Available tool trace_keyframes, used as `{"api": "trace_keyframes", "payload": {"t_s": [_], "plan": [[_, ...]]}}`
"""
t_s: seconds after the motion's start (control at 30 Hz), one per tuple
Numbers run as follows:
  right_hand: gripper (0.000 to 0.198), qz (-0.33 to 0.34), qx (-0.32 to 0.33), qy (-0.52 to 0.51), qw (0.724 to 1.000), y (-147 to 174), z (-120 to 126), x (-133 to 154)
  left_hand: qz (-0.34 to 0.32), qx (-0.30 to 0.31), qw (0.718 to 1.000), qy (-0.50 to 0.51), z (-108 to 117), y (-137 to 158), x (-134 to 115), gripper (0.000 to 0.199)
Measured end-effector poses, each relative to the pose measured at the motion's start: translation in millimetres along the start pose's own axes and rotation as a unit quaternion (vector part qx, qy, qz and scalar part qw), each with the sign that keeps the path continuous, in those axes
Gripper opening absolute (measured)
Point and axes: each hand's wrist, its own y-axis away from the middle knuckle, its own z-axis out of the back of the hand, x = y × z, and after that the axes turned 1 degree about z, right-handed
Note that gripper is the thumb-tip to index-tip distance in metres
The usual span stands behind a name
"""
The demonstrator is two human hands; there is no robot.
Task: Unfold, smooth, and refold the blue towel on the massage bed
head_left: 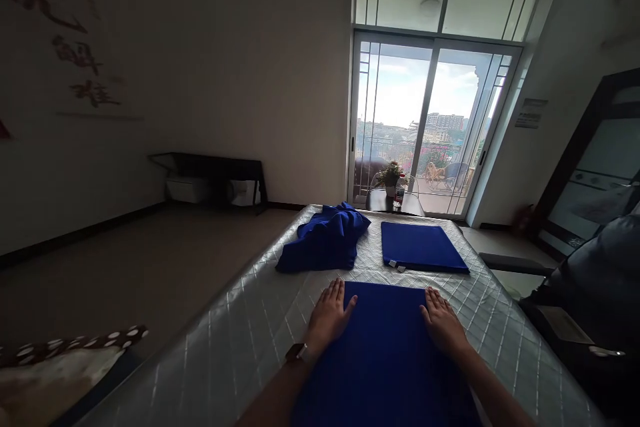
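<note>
A flat blue cloth (385, 353) lies straight in front of me on the silvery quilted table cover (240, 340). My left hand (331, 312) rests flat at its far left corner, fingers stretched forward and thumb apart on the fabric. At the far right corner, my right hand (443, 320) lies the same way, its fingers extended along the edge. Farther off to the left is a crumpled blue cloth (327, 237). To the right of that heap sits a neatly folded blue cloth (423, 247) with small white tags at its near edge.
A small dark table (413, 205) with a potted plant (391, 177) and a bottle (399, 190) stands beyond the far edge, before sliding glass doors (420, 127). A person in dark clothing (595, 287) is at the right. A low black bench (215, 173) stands by the left wall.
</note>
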Motion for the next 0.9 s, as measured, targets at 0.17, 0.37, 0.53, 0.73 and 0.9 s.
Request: {"api": "trace_keyframes", "payload": {"t_s": [0.17,0.37,0.53,0.73,0.9], "plan": [[0.069,-0.016,0.007,-0.009,1.0,9,-10,0,-0.006,0.003,1.0,-0.002,-3,-1,3,0.084],[0.069,0.002,-0.005,-0.011,1.0,11,-13,-1,-0.01,-0.003,1.0,-0.013,-7,-2,4,0.078],[0.069,-0.011,-0.004,-0.046,0.999,12,-9,0,0.012,0.009,0.998,-0.053,-4,-5,2,0.081],[0.07,-0.018,-0.007,-0.074,0.997,13,-7,1,-0.032,0.021,0.997,-0.063,-2,-6,-48,0.077],[0.068,-0.009,-0.002,-0.051,0.999,15,-9,-1,-0.188,0.057,0.98,0.035,-17,10,-153,0.073]]}}
